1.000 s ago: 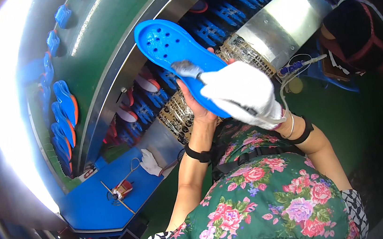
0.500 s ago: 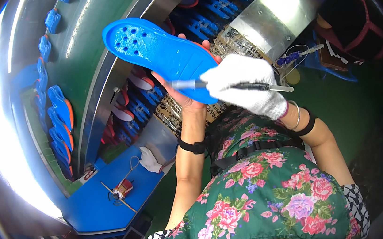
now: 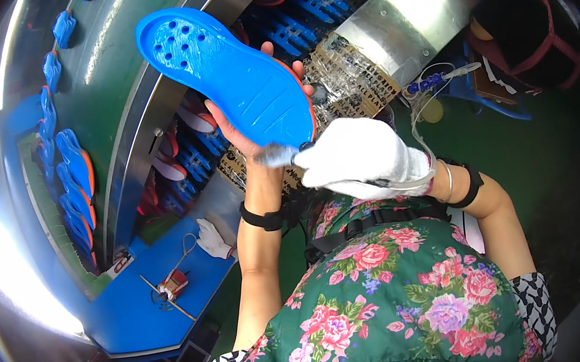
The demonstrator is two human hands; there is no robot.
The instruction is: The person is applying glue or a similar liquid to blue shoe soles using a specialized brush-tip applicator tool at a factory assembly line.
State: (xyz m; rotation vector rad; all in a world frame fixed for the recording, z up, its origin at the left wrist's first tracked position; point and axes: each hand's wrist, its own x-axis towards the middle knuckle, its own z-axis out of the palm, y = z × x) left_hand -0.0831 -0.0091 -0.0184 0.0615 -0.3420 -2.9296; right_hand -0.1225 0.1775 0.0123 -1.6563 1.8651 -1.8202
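The blue sole (image 3: 244,93) is held up in front of the body, its hole-dotted end pointing to the upper left. The left hand (image 3: 240,136) is clamped on it from beneath, thumb at one edge and fingertips at the other; the palm is largely hidden. The white-gloved right hand (image 3: 355,159) is closed on a brush (image 3: 274,156), most of whose handle is covered by the glove. The bristles are blurred at the sole's lower end, and whether they touch it I cannot tell. Beyond, a green belt (image 3: 117,72) carries more blue soles (image 3: 77,162), the topmost cut off by the frame. On the blue table (image 3: 129,306) lie a loose white glove (image 3: 212,240) and a small red container (image 3: 173,286), its contents too small to make out
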